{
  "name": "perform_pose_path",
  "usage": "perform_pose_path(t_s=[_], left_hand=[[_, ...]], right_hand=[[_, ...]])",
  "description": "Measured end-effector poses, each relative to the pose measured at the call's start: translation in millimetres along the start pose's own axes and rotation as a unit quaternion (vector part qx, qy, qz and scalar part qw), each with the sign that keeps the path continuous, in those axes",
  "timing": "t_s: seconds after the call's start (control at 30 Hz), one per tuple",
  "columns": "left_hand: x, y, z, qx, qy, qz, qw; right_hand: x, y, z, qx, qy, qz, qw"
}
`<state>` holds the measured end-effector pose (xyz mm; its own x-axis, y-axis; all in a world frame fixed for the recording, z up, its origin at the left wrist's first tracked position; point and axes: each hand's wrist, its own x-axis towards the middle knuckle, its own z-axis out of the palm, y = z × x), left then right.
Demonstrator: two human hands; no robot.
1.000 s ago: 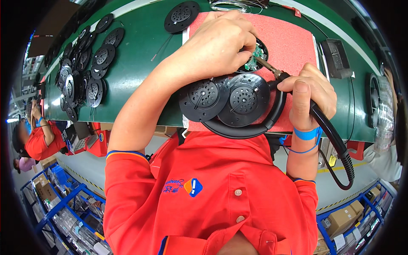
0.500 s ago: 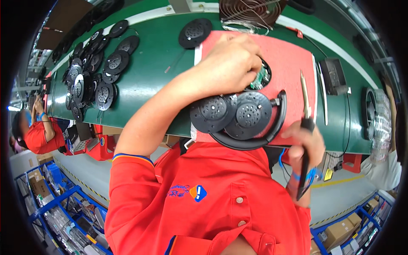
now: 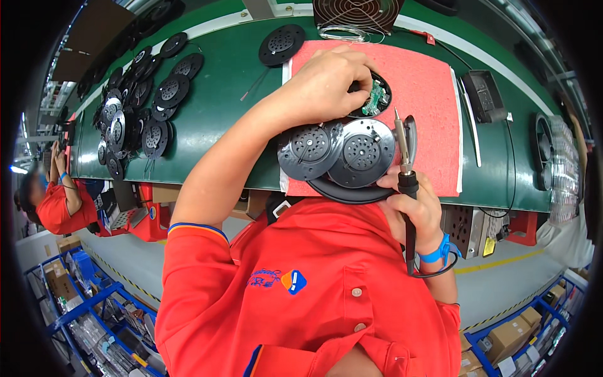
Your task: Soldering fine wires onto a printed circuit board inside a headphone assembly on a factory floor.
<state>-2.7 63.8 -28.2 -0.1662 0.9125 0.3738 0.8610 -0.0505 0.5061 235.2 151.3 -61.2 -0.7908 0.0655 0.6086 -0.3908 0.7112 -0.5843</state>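
On the pink mat [image 3: 433,100], up near the middle, there's an opened black ear cup [image 3: 389,94] with a green circuit board [image 3: 375,99] showing inside, and the left hand [image 3: 333,85] is parked over its left side, fingers curled in, though I can't tell what they pinch, if anything. The right hand [image 3: 414,210] has its fingers wrapped around the handle of a soldering iron [image 3: 405,163], tip pointing up and clear of the board. Kinda crowded on the near side: a left disc [image 3: 309,149] and a right disc [image 3: 362,152], both black with holes, overlap between the cup and the person's body, with a padded headband [image 3: 345,192] curving around below them. Off left there's a messy heap of similar discs [image 3: 169,91], plus a loner [image 3: 281,44] by the mat's top left corner. A wire coil [image 3: 342,32] sits up top in front of a round fan grille [image 3: 358,12], and a black tray [image 3: 483,94] is over to the right. The tabletop [image 3: 220,81] is shiny green. Room-wise, a co-worker [image 3: 59,204] in red is at the far left, and behind are blue racks [image 3: 100,298], cardboard boxes [image 3: 512,333] and a grey floor [image 3: 496,286] with yellow lines.
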Motion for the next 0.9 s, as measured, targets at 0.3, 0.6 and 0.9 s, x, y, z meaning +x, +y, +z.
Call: perform_pose_path(t_s=[0.3,0.6,0.9], left_hand=[[-5,-1,1,-0.046,-0.009,-0.043,0.998],[-4,1,0,-0.034,-0.025,-0.081,0.996],[-3,12,5,-0.074,0.048,-0.142,0.986]], right_hand=[[-1,-3,3,0.006,0.011,0.003,1.0],[2,-2,1,0.025,0.006,0.008,1.0],[31,10,-41,-0.071,0.045,0.031,0.996]])
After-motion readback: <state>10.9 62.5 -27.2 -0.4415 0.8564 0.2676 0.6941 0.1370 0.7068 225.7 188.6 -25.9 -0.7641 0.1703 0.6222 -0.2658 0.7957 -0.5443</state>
